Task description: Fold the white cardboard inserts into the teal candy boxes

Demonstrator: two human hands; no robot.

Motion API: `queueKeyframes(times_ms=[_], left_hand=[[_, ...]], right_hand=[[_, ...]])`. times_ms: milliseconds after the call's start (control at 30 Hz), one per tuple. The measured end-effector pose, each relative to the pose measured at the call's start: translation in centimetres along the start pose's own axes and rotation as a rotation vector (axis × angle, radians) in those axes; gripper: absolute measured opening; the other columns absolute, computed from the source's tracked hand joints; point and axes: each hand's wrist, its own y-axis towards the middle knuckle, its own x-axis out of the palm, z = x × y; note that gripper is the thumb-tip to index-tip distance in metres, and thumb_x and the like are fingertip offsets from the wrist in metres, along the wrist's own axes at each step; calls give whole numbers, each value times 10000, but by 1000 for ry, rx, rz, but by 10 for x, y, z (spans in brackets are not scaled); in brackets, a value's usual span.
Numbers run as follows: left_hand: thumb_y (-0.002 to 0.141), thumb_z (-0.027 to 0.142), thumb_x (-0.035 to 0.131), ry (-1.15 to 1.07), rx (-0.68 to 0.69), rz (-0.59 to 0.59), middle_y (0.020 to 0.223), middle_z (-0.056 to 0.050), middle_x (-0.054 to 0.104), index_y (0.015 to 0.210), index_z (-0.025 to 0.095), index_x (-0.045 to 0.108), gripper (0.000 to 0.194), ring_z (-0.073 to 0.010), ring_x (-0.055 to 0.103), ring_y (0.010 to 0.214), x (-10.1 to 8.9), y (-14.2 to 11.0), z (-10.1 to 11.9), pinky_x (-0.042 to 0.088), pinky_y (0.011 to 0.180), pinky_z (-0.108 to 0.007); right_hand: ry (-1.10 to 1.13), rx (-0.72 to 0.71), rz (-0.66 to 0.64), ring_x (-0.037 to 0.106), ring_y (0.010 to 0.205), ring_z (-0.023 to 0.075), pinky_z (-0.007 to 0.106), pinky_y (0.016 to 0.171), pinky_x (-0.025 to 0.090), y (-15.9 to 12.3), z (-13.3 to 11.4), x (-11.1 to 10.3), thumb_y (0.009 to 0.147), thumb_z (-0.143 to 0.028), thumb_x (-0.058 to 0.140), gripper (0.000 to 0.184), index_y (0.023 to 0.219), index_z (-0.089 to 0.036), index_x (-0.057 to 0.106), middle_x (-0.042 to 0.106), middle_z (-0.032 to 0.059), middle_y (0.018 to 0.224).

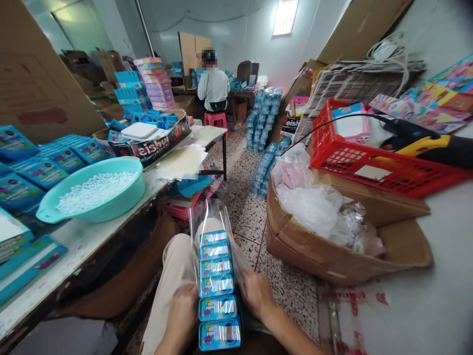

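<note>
A row of several small blue printed tins [217, 286] lies lengthwise on my lap, inside a clear plastic bag [210, 217]. The bag's loose far end sticks up past the tins, over my knee. My left hand [183, 310] is closed at the left side of the bag, its fingers curled against the plastic. On the opposite side, my right hand [256, 293] is closed on the bag's right edge. Both hands are slightly blurred, and the fingertips are partly hidden.
A turquoise basin [111, 209] of white pellets and blue boxes [48, 170] stand on the left table [88, 251]. At right are a cardboard box [295, 246] of plastic bags and a red crate [369, 158]. Wrapped blue stacks [264, 118] stand ahead; a person [214, 88] sits beyond.
</note>
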Motion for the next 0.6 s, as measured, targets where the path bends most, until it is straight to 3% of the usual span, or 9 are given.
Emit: queueKeyframes(times_ms=[133, 300, 467, 600], left_hand=[[744, 181, 451, 217, 15, -182, 847, -110, 701, 804, 188, 651, 209, -254, 649, 819, 6, -35, -3, 476, 733, -331], [800, 185, 390, 370, 65, -283, 855, -115, 696, 823, 181, 642, 253, -256, 638, 840, -1, -47, 8, 456, 759, -337], [846, 222, 356, 417, 122, -289, 819, -112, 687, 778, 180, 634, 288, -260, 611, 832, -9, -60, 17, 428, 773, -358], [846, 277, 356, 343, 103, -298, 819, -98, 682, 749, 189, 612, 288, -248, 599, 831, -15, -73, 11, 431, 776, -352]], right_hand=[[41, -117, 21, 561, 514, 158, 313, 512, 347, -43, -4, -10, 964, -278, 221, 504, 636, -224, 600, 624, 38, 564], [32, -148, -5, 552, 521, 145, 301, 518, 337, -59, -5, -24, 951, -259, 254, 487, 635, -196, 619, 627, 46, 573], [-13, -318, -34, 547, 487, 147, 307, 501, 327, -67, -2, -34, 951, -258, 276, 501, 600, -188, 627, 624, 48, 540], [40, -323, -68, 532, 474, 137, 289, 504, 322, -74, 0, -34, 930, -254, 331, 448, 589, -186, 613, 625, 44, 542]])
